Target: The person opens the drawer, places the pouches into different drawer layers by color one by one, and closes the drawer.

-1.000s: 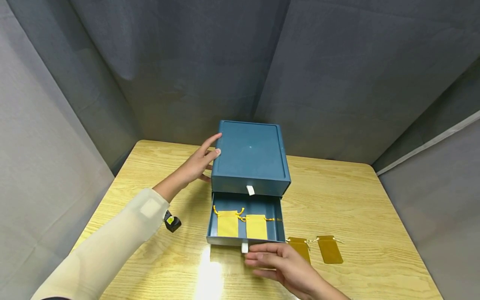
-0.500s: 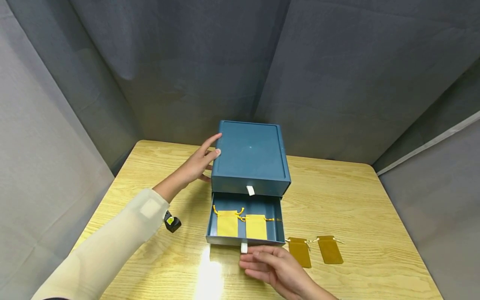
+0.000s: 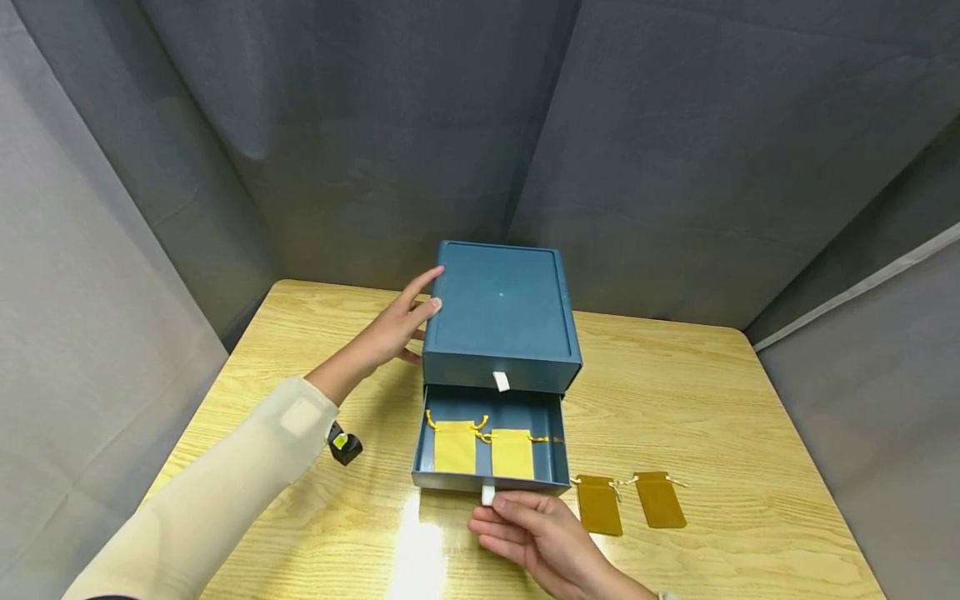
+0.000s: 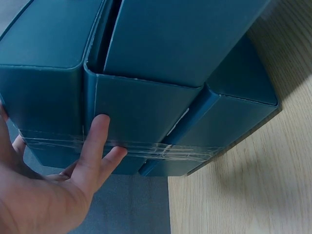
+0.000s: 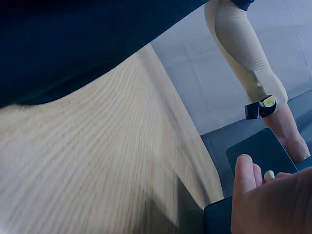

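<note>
Your right hand (image 3: 543,542) sits at the near edge of the open lower drawer (image 3: 491,446), its fingers curled around the small white pull tab (image 3: 488,495) at the middle of the drawer front; in the right wrist view the tab (image 5: 269,174) peeks out between your fingertips. Whether the thumb actually pinches the tab is not fully clear, but the fingers close about it.

Your left hand (image 3: 393,329) lies flat and relaxed against the left side of the blue drawer box (image 3: 501,312), fingers straight, pressing the wall; the left wrist view shows them spread on the taped side of the box (image 4: 146,102). It holds nothing.

The drawer stands pulled out toward you from under the box, its long axis running from your right hand straight away toward the box body. So the drawer lies directly ahead of your right hand, which is far the nearer one; your left hand is off to the far left, at the box itself.

Inside the drawer lie two yellow pouches (image 3: 483,450) side by side. Two more darker gold pouches (image 3: 630,502) rest on the tabletop (image 3: 712,400) just to the right of your right hand, apart from the drawer.
</note>
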